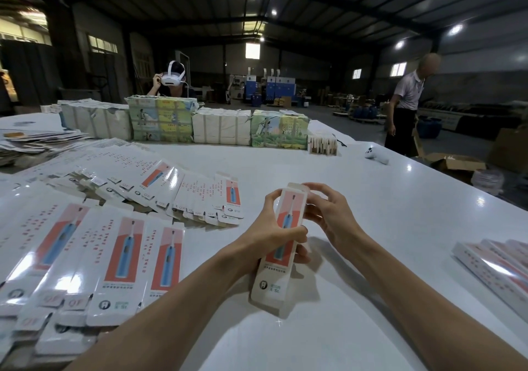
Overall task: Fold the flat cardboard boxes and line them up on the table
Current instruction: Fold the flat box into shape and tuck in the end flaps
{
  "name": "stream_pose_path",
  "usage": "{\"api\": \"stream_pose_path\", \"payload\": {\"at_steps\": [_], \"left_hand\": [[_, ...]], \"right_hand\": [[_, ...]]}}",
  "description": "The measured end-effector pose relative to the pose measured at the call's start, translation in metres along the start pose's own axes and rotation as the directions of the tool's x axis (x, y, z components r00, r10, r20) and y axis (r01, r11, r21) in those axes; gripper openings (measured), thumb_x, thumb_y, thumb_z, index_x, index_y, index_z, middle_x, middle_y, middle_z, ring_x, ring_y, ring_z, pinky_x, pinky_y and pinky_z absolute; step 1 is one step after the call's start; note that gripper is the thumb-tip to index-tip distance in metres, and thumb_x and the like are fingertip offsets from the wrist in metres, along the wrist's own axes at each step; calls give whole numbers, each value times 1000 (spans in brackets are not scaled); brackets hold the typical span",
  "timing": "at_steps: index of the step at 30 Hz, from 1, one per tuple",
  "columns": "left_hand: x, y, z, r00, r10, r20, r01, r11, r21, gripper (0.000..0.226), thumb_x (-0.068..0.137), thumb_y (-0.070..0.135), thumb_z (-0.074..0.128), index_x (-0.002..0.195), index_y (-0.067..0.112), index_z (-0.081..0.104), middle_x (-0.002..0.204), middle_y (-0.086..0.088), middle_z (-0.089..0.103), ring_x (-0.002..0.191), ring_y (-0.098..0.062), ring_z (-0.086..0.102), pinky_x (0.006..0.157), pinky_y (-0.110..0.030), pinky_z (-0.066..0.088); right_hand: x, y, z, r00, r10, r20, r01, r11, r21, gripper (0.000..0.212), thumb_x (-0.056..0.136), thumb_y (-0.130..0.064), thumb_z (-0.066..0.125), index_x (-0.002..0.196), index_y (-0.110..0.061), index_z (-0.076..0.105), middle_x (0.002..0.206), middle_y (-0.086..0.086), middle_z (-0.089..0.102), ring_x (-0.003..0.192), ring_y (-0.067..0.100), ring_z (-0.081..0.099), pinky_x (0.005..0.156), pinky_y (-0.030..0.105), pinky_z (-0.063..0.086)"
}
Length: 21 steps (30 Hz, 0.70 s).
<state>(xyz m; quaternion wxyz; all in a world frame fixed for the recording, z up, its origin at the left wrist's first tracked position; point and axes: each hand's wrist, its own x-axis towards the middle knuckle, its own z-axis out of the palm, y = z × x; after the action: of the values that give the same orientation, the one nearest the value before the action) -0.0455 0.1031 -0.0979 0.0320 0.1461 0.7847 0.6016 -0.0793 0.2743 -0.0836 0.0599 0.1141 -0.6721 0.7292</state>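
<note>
Head view: glossy oblong carton (290,213) between hands (271,228) (334,216)

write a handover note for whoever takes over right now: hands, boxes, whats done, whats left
Left hand: grips the box around its middle, held tilted above the table.
Right hand: fingers curled at the box's far end, at the top flap.
The box is opened into shape; the near end flap looks not yet closed.
Flat boxes: many, fanned out in overlapping piles on the left of the table.
Folded boxes: a few side by side at the right edge; these look done.
Left: close this box's ends, set it with the row on the right, then work through the flat boxes.
</note>
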Motion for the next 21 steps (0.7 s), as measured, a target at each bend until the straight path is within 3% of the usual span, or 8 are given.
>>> {"api": "stream_pose_path", "payload": {"at_steps": [3, 8, 12, 15, 18, 21], "left_hand": [[0, -1, -1, 999, -7, 48, 9, 999, -39, 88, 89, 20, 82, 141, 52, 19, 115, -3, 61, 83, -18, 79, 63, -21, 60], [0, -1, 1, 998, -16, 61, 19, 999, -38, 88, 86, 25, 82, 140, 52, 19, 114, -3, 61, 80, -13, 79, 61, -21, 60], [2, -1, 3, 995, -22, 92, 26, 999, -42, 94, 82, 26, 83, 141, 56, 16, 119, -7, 59, 79, -24, 80, 62, -26, 62], [2, -3, 3, 998, 3, 67, -3, 1000, 13, 96, 81, 30, 84, 142, 58, 15, 122, -3, 55, 82, -19, 79, 64, -24, 62], [1, -6, 3, 997, 46, 56, -47, 999, 14, 94, 81, 31, 83, 138, 60, 15, 119, 3, 52, 83, -7, 77, 62, -20, 60], [1, -7, 3, 997, 55, 56, -55, 998, 1, 96, 77, 32, 85, 131, 69, 14, 118, 5, 51, 82, -12, 78, 64, -23, 61]], "right_hand": [[-1, -3, -4, 1000, -26, 3, 26, 1000, -14, 17, 103, -10, 63, 120, -8, 67, 94, 14, 80, 92, 33, 79, 75, 35, 65], [0, -3, -2, 996, -85, -28, 81, 988, -132, 16, 105, -5, 57, 112, -11, 70, 93, 4, 80, 92, 30, 79, 74, 34, 65], [3, -12, -5, 999, -44, -10, 43, 999, -32, 19, 105, -13, 56, 106, -2, 72, 99, 13, 75, 99, 34, 77, 77, 38, 64], [3, -14, -5, 1000, 16, -16, -15, 998, 56, 25, 103, -25, 66, 105, -2, 73, 100, 13, 77, 98, 34, 78, 75, 39, 64], [3, -14, -7, 998, 58, -19, -56, 995, 81, 14, 98, -17, 73, 102, -3, 76, 97, 11, 77, 96, 34, 78, 76, 42, 65], [3, -17, -7, 994, 102, -24, -99, 990, 105, 12, 98, -10, 71, 90, -7, 80, 95, 13, 77, 91, 31, 78, 73, 40, 64]]}}
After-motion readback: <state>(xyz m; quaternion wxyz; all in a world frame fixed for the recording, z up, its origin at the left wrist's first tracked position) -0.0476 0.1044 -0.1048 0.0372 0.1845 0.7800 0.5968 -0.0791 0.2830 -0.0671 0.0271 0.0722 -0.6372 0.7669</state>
